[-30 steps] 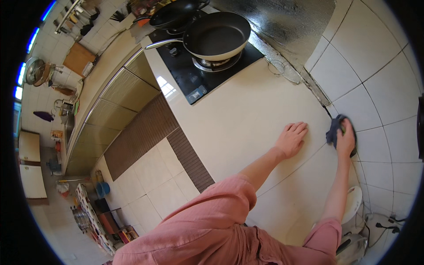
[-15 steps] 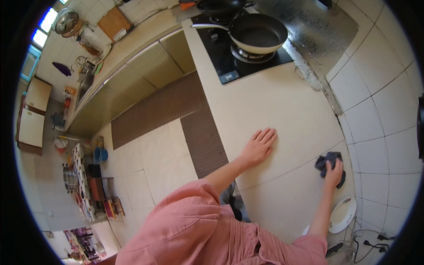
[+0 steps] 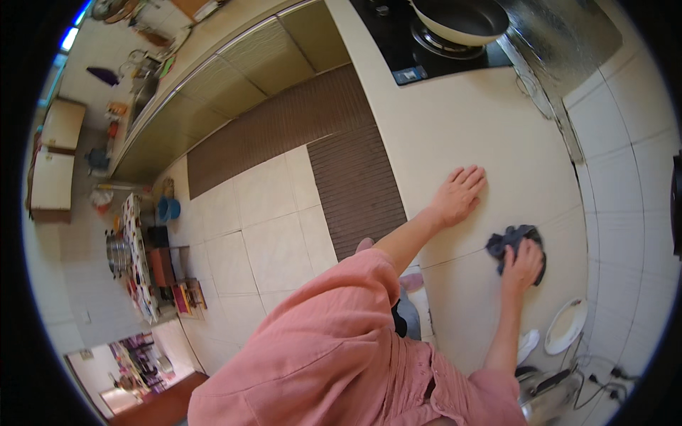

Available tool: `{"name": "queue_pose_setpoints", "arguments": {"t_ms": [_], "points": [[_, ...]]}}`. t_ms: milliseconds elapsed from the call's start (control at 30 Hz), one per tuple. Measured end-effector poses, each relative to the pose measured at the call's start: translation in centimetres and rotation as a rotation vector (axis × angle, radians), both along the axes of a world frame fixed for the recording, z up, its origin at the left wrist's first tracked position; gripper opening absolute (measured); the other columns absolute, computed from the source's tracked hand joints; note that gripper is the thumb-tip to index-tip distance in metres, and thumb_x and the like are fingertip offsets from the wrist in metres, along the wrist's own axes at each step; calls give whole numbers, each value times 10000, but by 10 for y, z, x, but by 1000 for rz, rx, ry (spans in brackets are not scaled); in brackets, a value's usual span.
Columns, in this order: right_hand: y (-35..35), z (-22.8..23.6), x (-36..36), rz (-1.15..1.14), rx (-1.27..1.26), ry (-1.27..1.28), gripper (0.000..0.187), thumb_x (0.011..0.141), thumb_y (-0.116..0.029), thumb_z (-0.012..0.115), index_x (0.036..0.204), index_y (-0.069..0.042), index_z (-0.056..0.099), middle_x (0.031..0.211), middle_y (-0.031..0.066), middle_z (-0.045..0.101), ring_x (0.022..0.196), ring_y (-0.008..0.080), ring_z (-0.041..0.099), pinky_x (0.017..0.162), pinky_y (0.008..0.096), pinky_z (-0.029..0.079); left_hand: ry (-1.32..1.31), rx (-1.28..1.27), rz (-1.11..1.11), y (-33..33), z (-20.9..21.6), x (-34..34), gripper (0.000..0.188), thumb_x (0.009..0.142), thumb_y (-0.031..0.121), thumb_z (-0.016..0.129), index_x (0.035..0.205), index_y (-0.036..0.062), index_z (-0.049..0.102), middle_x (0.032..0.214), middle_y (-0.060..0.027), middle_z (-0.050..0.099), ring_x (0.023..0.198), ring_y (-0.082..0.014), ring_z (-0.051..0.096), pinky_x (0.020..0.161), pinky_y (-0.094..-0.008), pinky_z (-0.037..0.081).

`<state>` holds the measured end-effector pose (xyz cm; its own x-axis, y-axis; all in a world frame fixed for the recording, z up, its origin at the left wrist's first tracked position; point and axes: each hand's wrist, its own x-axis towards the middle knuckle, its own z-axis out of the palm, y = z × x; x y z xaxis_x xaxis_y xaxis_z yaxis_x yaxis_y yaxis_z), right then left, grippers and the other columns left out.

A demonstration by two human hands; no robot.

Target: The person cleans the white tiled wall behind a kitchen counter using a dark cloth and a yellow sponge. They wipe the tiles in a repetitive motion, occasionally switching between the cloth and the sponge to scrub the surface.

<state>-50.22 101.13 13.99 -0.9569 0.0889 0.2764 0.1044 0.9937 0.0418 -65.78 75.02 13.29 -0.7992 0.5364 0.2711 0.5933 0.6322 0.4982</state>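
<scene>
Flat on the pale countertop (image 3: 469, 135) rests my left hand (image 3: 458, 197), its fingers stretched out and nothing in it. My right hand (image 3: 522, 266) presses a crumpled dark grey cloth (image 3: 513, 238) onto the counter, with the fingers curled over it. The cloth lies across a thin seam in the countertop, a little short of the tiled wall. Nearer to me than the cloth, an oval white plate (image 3: 567, 326) stands by the wall, and a small white cloth-like item (image 3: 528, 343) lies beside my right forearm.
A cream frying pan (image 3: 465, 20) sits on the black gas hob (image 3: 444, 65) at the far end. Close by my right sleeve are a shiny metal pot (image 3: 547, 390) and black cables (image 3: 604, 387). White tiles (image 3: 625, 234) border the counter on the right.
My right hand has slid the dark cloth leftward, away from the wall. The view has shifted, so the hob sits higher in the picture. My left hand stays flat on the counter.
</scene>
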Motion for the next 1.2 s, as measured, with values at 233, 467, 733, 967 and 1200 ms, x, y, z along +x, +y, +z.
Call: {"name": "queue_pose_setpoints", "arguments": {"t_ms": [233,467,733,967,1200], "points": [[32,-21,-33,-643,13,73,429,978,-473,635,1221,-123,680,1220,100,656,1058,335,637,835,522,503,-213,170,-172,-32,12,6,454,868,89,653,1318,39,611,1533,-169,496,1475,-363,397,1230,-487,312],[-195,21,2,-44,-325,-88,465,854,-304,767,1268,-111,678,1318,54,613,1228,293,553,959,469,446,-83,185,-112,-70,6,-6,456,836,8,617,1291,26,618,1389,-182,615,1226,-386,604,1045,-486,488],[-56,13,43,-703,-141,206,346,922,-297,726,1201,-97,684,1285,90,606,1168,326,550,922,506,422,75,-219,-103,-72,9,-17,482,960,218,595,1420,85,546,1520,-76,513,1381,-306,478,1138,-510,351],[-199,31,86,-295,-395,37,474,803,-230,822,1231,-89,675,1246,89,596,1172,312,553,934,445,449,12,-240,-36,-58,12,-32,412,1024,207,526,1422,98,520,1514,-75,492,1396,-306,435,1145,-488,310],[-108,28,146,-656,-82,45,490,884,-388,737,1300,-138,668,1309,47,608,1177,274,533,977,475,354,26,-238,-51,-59,13,-28,447,1036,224,538,1457,86,477,1570,-84,444,1437,-308,399,1173,-481,279]]}}
